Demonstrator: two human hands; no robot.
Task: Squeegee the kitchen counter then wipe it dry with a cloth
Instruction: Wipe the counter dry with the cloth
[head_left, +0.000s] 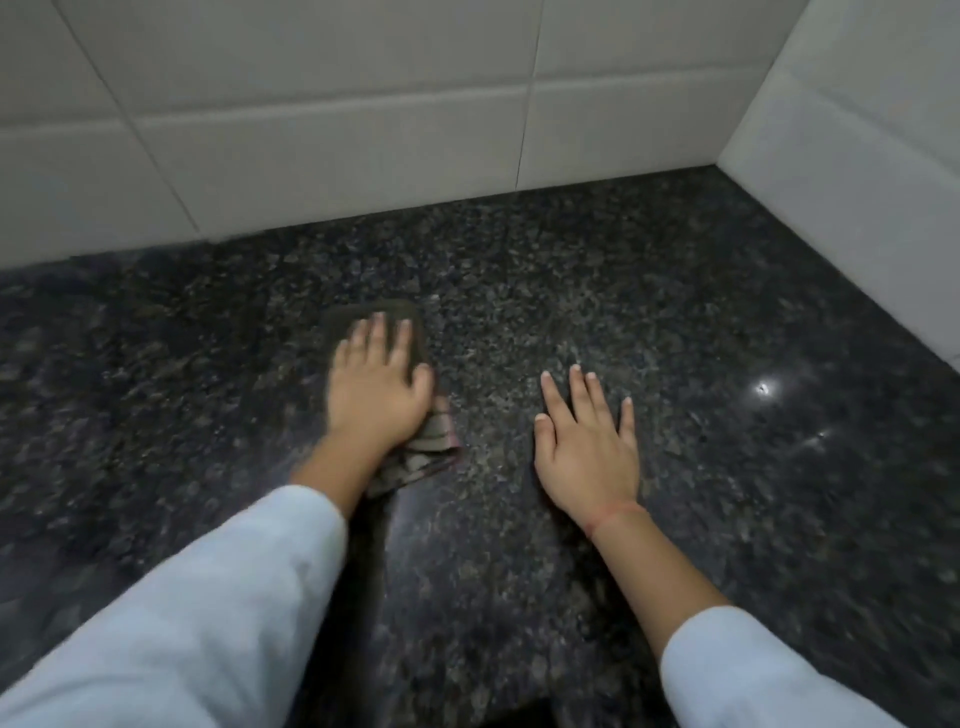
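Desk (701, 322): open granite left of, right of and between the hands; tiled back wall (311, 130) closes the far side, side wall (857, 171) the right; cloth (423, 454) under left hand (376, 387), right hand (587, 449) flat mid-surface.

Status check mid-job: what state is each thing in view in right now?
Cloth: bunched, lying on the counter under the left hand.
Left hand: fingers straight, pressing down on the cloth.
Right hand: fingers spread, palm down on the counter, holding nothing.
Counter: dark speckled stone, glossy with a light glint; wet or dry cannot be told.
Squeegee: not in view.
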